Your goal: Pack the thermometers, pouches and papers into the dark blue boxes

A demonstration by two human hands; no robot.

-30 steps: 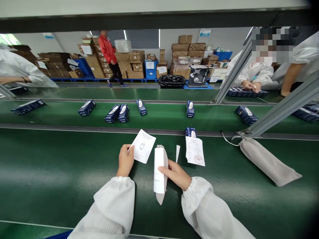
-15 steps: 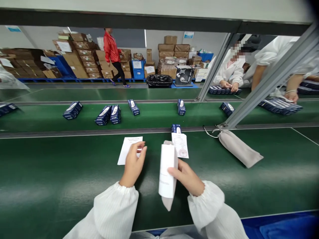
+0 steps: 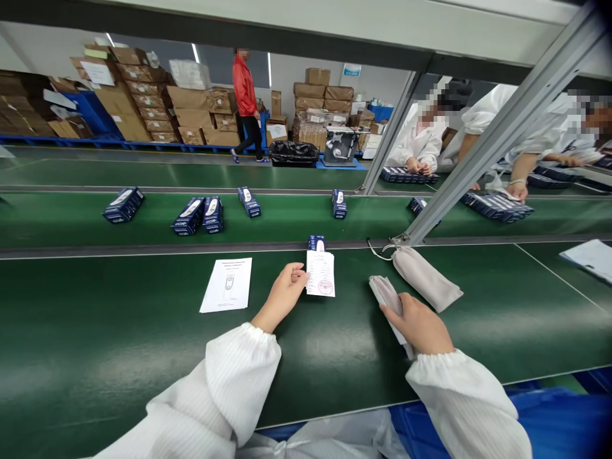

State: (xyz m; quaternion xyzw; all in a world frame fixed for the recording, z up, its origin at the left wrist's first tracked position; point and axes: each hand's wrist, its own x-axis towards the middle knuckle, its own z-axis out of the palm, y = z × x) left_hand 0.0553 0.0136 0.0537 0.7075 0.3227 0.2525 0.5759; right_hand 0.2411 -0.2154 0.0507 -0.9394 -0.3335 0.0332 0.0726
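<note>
My right hand (image 3: 419, 324) is closed on a grey cloth pouch (image 3: 386, 294) with a white folded paper under it, lying on the green table (image 3: 119, 331). A second grey pouch (image 3: 424, 278) lies just beyond it, its drawstring by the frame post. My left hand (image 3: 284, 294) pinches the left edge of a stack of white slips with a red stamp (image 3: 320, 273). A dark blue box (image 3: 316, 243) stands behind that stack. A white instruction leaflet (image 3: 227, 293) lies flat to the left of my left hand.
Several blue boxes (image 3: 194, 215) ride the green belt beyond the table. Slanted metal frame posts (image 3: 482, 146) rise at right. People in white coats handle boxes across the belt. Cardboard cartons (image 3: 143, 102) are stacked at the back, where a person in red walks. White paper (image 3: 590, 256) lies far right.
My left hand has let go of the leaflet, now flat on the table, and moved right to the stamped slips. My right hand has carried the pouch and paper rightward, beside the second pouch.
</note>
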